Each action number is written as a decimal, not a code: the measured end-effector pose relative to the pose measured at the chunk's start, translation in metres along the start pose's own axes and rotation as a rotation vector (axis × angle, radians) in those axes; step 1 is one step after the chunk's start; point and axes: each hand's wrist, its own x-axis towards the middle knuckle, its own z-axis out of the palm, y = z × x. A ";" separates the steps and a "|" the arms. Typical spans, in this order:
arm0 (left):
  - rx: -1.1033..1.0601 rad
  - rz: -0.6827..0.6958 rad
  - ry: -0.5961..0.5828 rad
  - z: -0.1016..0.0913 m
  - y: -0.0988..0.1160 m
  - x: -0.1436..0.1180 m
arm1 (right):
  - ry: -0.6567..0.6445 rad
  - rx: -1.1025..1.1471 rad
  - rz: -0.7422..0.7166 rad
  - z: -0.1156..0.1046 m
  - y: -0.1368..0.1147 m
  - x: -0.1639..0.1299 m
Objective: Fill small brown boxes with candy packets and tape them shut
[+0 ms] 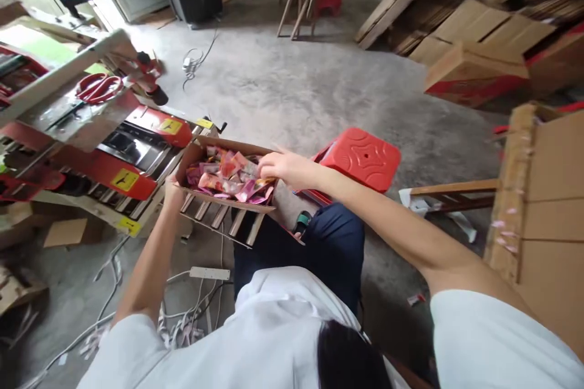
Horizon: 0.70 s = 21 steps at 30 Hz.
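The left hand (172,189) grips the near corner of the cardboard box (214,199), steadying it on the roller conveyor (214,219). The right hand (279,165) rests loosely curled on the pink sachets (228,177) heaped inside, fingers (264,169) pressing them down; whether it pinches any cannot be told.

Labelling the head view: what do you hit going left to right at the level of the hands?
Red scissors → yellow sticker on the machine → left hand at the box's left wall → box of packets → right hand on the packets → red stool → cardboard stack.
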 end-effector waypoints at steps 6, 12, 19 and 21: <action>0.230 0.175 -0.239 -0.029 0.049 0.016 | 0.402 0.145 0.177 0.043 -0.028 -0.015; 0.587 0.001 -0.875 -0.009 0.086 0.044 | -0.092 -0.002 0.162 0.067 -0.026 0.055; 0.733 -0.167 -1.083 0.011 0.096 0.055 | -0.136 0.051 0.267 0.082 -0.014 0.072; 0.764 -0.120 -1.001 0.016 0.087 0.058 | -0.095 0.216 0.238 0.078 -0.005 0.067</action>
